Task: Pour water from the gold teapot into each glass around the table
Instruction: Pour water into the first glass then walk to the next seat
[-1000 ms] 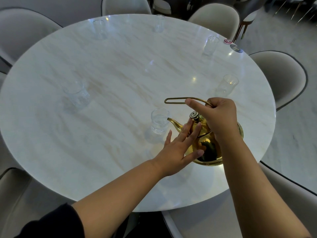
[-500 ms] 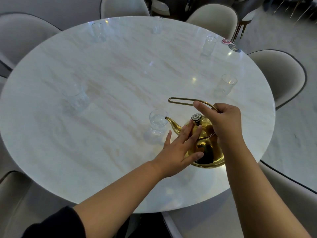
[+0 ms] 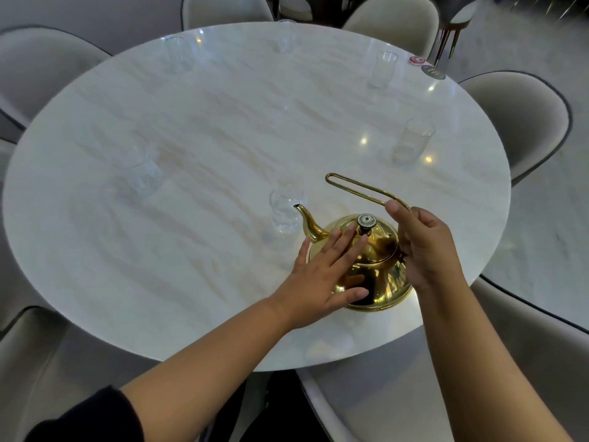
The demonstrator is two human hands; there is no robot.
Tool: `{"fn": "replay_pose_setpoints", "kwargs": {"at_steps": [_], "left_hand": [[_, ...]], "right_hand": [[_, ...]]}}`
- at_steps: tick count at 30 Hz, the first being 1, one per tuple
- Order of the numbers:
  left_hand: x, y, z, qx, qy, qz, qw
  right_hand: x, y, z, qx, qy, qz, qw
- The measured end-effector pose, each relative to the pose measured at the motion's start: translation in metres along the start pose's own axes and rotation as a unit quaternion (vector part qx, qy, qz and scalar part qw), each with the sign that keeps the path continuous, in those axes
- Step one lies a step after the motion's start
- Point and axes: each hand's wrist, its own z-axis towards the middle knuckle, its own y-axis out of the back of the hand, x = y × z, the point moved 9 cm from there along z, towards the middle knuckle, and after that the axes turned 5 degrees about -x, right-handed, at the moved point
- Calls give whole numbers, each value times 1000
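At the bottom edge a black sleeve (image 3: 89,419) is cut off by the frame, and both bare forearms reach over the near rim of a round, pale marble-patterned table (image 3: 223,122). The left hand (image 3: 322,275) lies flat with straight fingers on the near shoulder and lid of a shiny, dome-shaped gold teapot (image 3: 379,275), its thumb low on the side. The right hand (image 3: 424,247) is curled round the foot of the pot's thin gold wire loop handle (image 3: 353,186), forefinger stretched along the wire; the palm hides where the handle joins the body. The teapot stands close to the table's near edge, roughly upright, with a dark ribbed lid knob (image 3: 366,220) on top. Whether its base rests fully on the marble I cannot tell.

The curved gold spout (image 3: 307,220) points left, its tip at the rim of a short clear nearest glass (image 3: 285,208). This glass seems to hold water, though the level is hard to read.

Farther out, clear glasses ring the table: a blurred left glass (image 3: 140,173), a tall right glass (image 3: 412,141), a far-right glass (image 3: 382,70), a far glass (image 3: 287,35) cropped near the top, and a faint far-left glass (image 3: 177,54). Their contents are unreadable. A small red disc (image 3: 417,60) and a dark disc (image 3: 433,71) sit at the far right rim. Grey upholstered chairs (image 3: 522,116) surround the table, most of them cut off.
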Motion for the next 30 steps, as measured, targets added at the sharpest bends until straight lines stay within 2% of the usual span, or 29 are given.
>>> {"fn": "replay_pose_setpoints", "kwargs": {"at_steps": [7, 15, 30], "left_hand": [[-13, -4, -52, -31, 50, -10, 998], [-26, 13, -132, -100, 120, -30, 987], [-89, 27, -309, -172, 199, 28, 964]], "right_hand": [[-6, -11, -41, 68, -18, 29, 997], [-11, -44, -104, 149, -29, 31, 988], [-26, -71, -266, 227, -55, 37, 972]]}}
